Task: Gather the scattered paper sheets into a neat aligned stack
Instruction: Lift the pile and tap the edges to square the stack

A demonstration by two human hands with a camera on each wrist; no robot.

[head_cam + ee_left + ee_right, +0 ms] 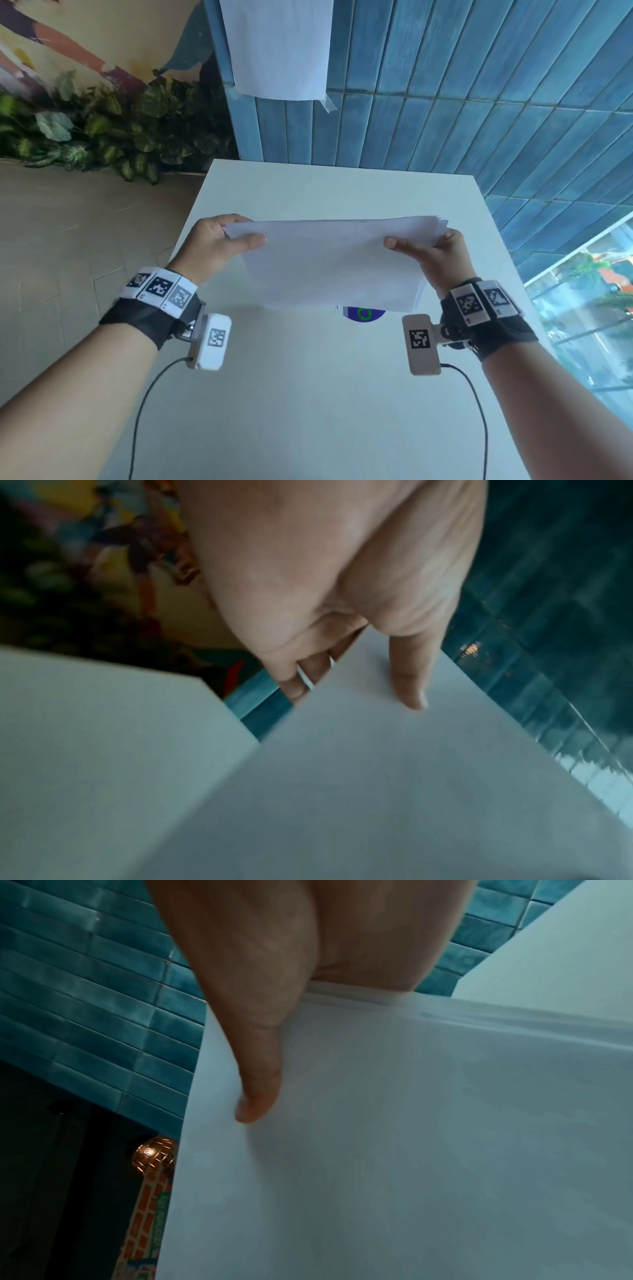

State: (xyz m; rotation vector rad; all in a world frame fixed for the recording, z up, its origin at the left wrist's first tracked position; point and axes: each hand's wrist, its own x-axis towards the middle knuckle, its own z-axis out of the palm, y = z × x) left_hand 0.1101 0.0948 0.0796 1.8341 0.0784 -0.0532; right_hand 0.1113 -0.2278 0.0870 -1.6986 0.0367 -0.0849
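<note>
A bundle of white paper sheets (335,263) is held up over the white table (308,394), standing nearly upright with its lower edge close to the tabletop. My left hand (219,245) grips the bundle's left end, thumb on the near face and fingers behind. My right hand (433,251) grips the right end the same way. At the top right corner the sheet edges fan out slightly. The left wrist view shows my thumb on the paper sheets (394,777); in the right wrist view the thumb presses the paper sheets (394,1137) too.
A round blue sticker with a green ring (363,314) peeks out on the table below the bundle. A single white sheet (279,48) is taped to the blue tiled wall behind. Leafy plants (102,137) line the floor at left; a window (589,308) is at right.
</note>
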